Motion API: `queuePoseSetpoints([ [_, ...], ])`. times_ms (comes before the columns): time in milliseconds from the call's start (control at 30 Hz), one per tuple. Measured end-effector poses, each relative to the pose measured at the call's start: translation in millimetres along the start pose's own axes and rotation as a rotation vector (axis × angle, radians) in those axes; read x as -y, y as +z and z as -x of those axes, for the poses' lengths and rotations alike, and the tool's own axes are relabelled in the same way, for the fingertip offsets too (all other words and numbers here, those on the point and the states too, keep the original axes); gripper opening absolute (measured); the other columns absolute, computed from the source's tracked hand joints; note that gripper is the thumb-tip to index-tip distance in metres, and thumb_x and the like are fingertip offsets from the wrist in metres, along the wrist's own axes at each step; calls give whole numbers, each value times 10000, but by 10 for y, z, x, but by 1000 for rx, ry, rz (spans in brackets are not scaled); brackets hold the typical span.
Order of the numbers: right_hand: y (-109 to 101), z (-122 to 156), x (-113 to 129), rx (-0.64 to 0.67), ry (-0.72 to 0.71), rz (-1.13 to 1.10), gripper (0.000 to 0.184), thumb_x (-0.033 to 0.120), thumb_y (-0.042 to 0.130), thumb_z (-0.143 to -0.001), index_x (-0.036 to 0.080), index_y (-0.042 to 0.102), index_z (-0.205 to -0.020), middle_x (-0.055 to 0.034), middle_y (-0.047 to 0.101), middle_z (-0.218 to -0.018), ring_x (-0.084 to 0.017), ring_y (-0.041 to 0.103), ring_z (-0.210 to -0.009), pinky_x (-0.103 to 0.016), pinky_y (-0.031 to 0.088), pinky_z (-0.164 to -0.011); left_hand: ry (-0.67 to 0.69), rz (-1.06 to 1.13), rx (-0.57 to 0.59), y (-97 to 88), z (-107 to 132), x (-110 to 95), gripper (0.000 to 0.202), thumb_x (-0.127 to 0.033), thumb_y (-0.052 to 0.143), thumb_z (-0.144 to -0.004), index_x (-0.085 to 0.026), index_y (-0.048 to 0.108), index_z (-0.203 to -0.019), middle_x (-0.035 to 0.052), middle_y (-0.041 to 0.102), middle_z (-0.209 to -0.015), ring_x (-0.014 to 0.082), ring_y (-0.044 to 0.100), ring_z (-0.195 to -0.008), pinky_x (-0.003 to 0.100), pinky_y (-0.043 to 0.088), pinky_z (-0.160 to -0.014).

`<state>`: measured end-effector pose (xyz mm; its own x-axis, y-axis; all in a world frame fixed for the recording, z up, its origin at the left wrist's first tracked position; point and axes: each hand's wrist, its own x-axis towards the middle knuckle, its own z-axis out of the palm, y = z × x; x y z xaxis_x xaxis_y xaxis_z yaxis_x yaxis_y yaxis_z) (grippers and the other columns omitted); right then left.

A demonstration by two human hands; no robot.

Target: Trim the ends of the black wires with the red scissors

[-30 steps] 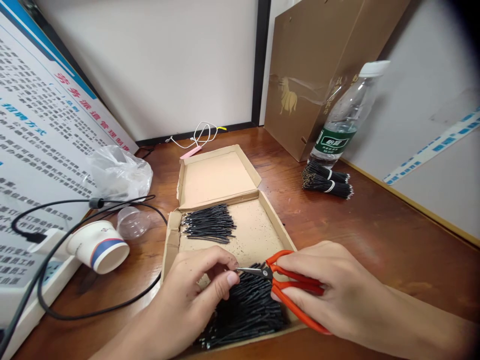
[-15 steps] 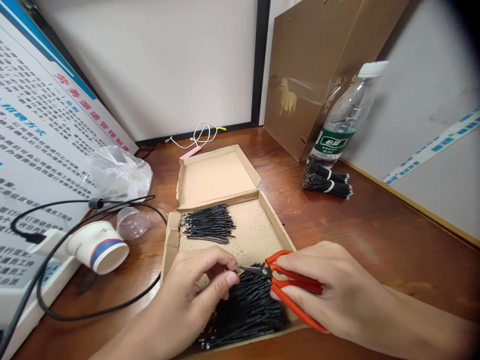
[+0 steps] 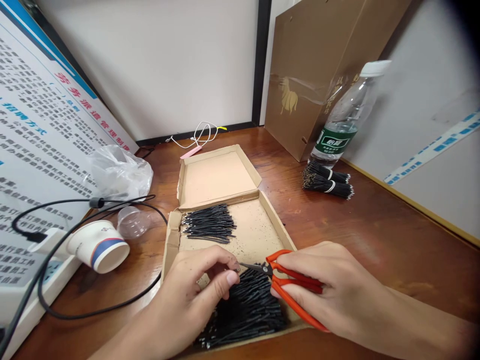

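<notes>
My right hand point(image 3: 333, 290) grips red-handled scissors point(image 3: 267, 270), fingers in the loops. The blades point left, their tips at the fingertips of my left hand point(image 3: 202, 290). Its thumb and forefinger pinch a short wire; just a small end shows, the rest is hidden by the fingers. Both hands are above an open cardboard box point(image 3: 279, 217). Beneath them lies a large heap of short black wires point(image 3: 255, 305). A smaller pile of black wires point(image 3: 210, 223), with silvery ends, rests at the box's far left. Dark crumbs speckle the cardboard around it.
Two banded wire bundles point(image 3: 328, 182) lie at right by a water bottle point(image 3: 335, 130), before a brown carton point(image 3: 300, 80). At left are a paper cup point(image 3: 99, 247), a clear plastic cup point(image 3: 133, 222), a plastic bag point(image 3: 120, 172) and a looping black cable point(image 3: 112, 305).
Both hands keep nearly the same place. The scissor blades have shifted very slightly at the left fingertips; the piles look unchanged.
</notes>
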<state>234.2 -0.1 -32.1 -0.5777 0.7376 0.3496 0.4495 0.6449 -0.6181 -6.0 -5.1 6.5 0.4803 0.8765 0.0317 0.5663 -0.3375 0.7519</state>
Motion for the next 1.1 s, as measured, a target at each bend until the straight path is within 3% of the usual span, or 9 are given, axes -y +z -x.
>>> queuePoseSetpoints([
  [233,-5,30,16,-11,9,-20,219,85,511,-858,207,447,-688,76,280,-602,-107,191,-535,-253,217,-481,183,-327,-207,-174,-83,112,88,-99,593,-894,-179,629,-890,3,694,-789,136,636,-688,236,467,-640],
  [433,6,19,7,-24,23,-12,209,117,540,-858,204,468,-682,74,271,-600,-111,189,-539,-257,221,-478,108,-411,-24,-77,-140,326,155,-67,545,-901,-169,655,-865,55,651,-919,180,622,-796,311,486,-725],
  [633,24,8,-2,-43,0,38,152,97,528,-862,188,528,-740,71,321,-602,-108,210,-544,-249,240,-490,33,-396,-32,-35,-165,316,152,-12,566,-872,-143,642,-873,59,619,-952,171,605,-817,301,490,-738],
  [833,22,13,-8,-60,-9,35,204,98,536,-856,195,480,-686,73,283,-600,-108,187,-542,-248,231,-483,42,-409,11,-28,-137,285,166,-43,509,-923,-137,643,-896,78,650,-944,209,588,-893,359,490,-813],
  [1100,28,21,-7,-46,10,33,163,115,529,-863,203,520,-725,58,341,-592,-119,213,-540,-265,248,-477,91,-378,32,-5,-109,286,197,-66,462,-945,-156,634,-910,88,646,-1032,222,570,-966,377,486,-853],
])
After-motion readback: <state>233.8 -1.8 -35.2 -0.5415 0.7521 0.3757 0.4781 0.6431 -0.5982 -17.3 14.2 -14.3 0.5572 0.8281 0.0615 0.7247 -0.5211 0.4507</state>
